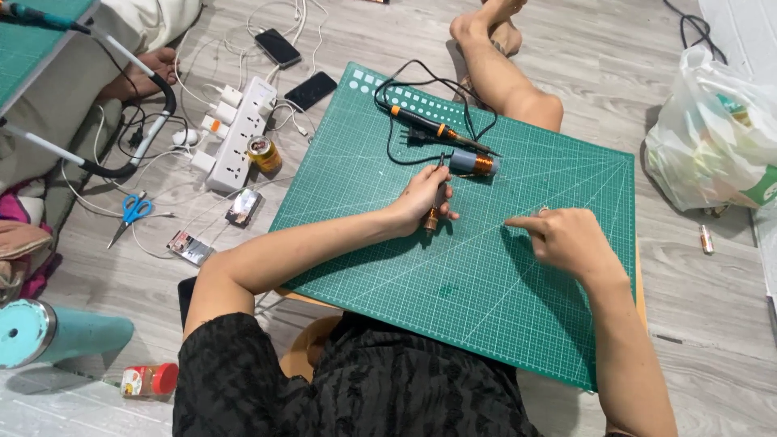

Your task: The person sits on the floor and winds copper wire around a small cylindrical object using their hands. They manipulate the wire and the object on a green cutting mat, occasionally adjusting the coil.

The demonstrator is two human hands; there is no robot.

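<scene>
On the green gridded cutting mat (486, 275), the left hand (421, 198) is closed around 1 thin copper-tipped tool (434, 212), its tip near 1 copper wire coil (475, 164). The right hand (566, 239) rests to the right, fingers curled, index finger pointing left, holding nothing visible. 1 orange-and-black soldering iron (429, 127) lies at the far side. On the floor to the left: 2 black phones (277, 47), 1 white power strip (241, 133), 1 pair of blue scissors (132, 212).

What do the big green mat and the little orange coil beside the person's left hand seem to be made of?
The big green mat looks like matte, rubbery plastic: a thin, flat sheet printed with a pale grid. The little orange coil looks like shiny copper wire wound tightly round a grey core, judging by its metallic glint.
</scene>
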